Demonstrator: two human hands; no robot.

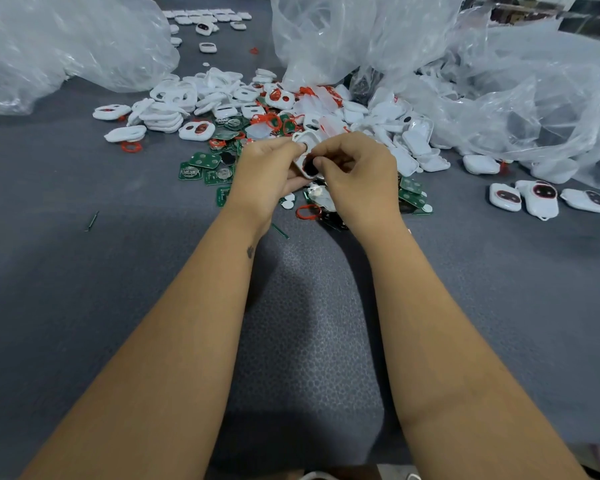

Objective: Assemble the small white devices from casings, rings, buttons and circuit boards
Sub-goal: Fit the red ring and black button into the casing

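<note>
Fingers point(321, 163) pinch casing point(307, 157); circuit boards point(205, 160), plastic bags point(499, 81) crowd around.

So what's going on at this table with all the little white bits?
A person is putting small gadgets together by hand. The left hand holds a white casing, and the right hand pinches a dark part at its opening. A pile of casings, red rings and green boards lies behind; three assembled devices sit to the right.

Work surface: matt grey textured mat point(309, 341).
Bags: thin, glossy, crinkled clear plastic bags point(534, 109).
Casings: smooth white plastic casings point(163, 117).
Boards: green circuit boards point(207, 160), semi-gloss.
</note>
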